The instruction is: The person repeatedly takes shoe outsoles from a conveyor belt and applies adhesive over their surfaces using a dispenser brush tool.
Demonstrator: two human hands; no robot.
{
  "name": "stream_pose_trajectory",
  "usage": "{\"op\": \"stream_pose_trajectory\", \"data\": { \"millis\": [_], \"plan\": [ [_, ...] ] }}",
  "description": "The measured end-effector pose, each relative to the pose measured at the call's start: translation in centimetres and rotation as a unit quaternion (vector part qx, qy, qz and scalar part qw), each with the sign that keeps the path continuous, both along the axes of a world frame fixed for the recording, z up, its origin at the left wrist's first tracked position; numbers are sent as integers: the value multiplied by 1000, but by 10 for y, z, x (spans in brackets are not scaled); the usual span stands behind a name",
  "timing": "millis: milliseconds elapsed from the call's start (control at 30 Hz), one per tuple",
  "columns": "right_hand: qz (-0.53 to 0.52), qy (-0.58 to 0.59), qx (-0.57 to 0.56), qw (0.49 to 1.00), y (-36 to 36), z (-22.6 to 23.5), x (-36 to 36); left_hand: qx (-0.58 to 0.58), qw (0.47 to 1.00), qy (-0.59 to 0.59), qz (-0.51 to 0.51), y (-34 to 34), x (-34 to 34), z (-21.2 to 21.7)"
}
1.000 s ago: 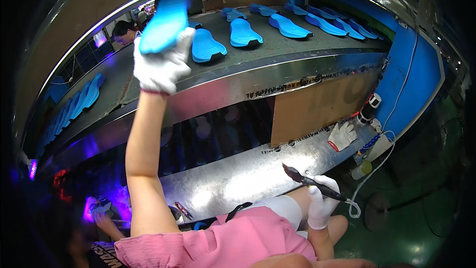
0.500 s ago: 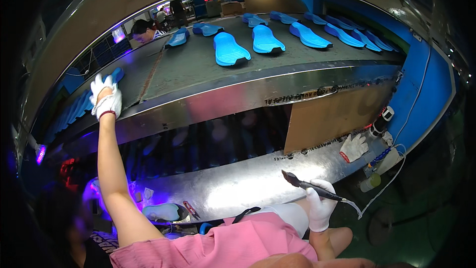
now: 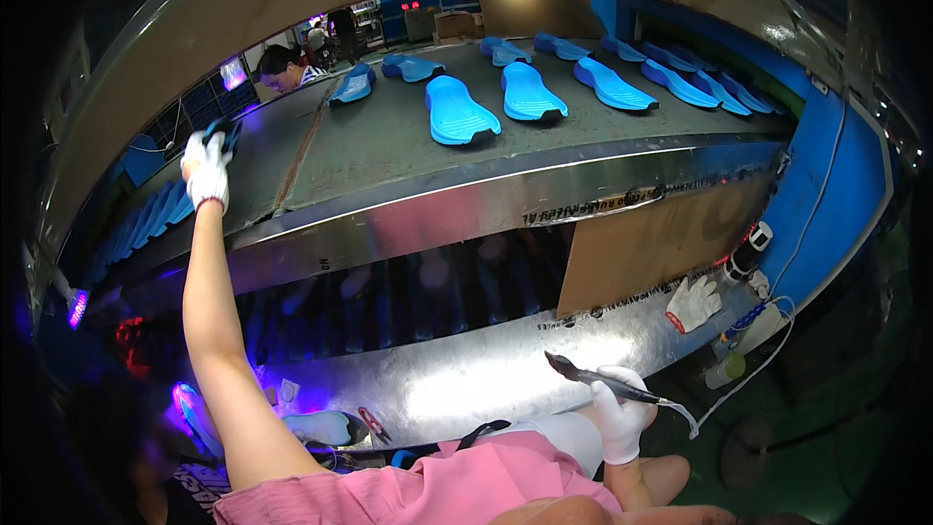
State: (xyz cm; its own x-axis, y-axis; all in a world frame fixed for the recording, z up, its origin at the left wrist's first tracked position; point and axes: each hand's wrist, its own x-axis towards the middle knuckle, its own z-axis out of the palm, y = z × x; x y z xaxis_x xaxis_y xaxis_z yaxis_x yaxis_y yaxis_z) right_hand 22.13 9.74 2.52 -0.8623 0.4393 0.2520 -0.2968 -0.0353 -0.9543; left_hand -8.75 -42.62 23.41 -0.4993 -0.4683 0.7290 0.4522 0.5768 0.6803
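as my left hand [image 3: 207, 175] grips a dark-looking sole [image 3: 229, 135] between its fingers, any contact with the belt [image 3: 369, 151] hidden, my right hand [image 3: 622, 420] curls its fingers round a brush [image 3: 581, 373]; near the held sole a packed row of blue soles [image 3: 151, 219] lies to the left, spaced-out soles [image 3: 460, 115] to the right, so i judge those laid down, this one not; below, a spare glove [image 3: 694, 304] rests on the metal table [image 3: 466, 379]
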Motion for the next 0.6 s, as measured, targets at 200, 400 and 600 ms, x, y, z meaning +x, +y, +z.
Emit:
{"op": "stream_pose_trajectory", "data": {
  "millis": [200,400,600],
  "plan": [
    [-39,-16,43,998,8,-21,-15,134,966,22,-218,157,-57,49],
    [-31,-40,-42,998,9,-3,-18,-174,974,-138,42,180,-178,53],
    [-67,-63,-57,994,21,-13,-21,-220,960,-162,64,213,-233,31]
  ]
}}
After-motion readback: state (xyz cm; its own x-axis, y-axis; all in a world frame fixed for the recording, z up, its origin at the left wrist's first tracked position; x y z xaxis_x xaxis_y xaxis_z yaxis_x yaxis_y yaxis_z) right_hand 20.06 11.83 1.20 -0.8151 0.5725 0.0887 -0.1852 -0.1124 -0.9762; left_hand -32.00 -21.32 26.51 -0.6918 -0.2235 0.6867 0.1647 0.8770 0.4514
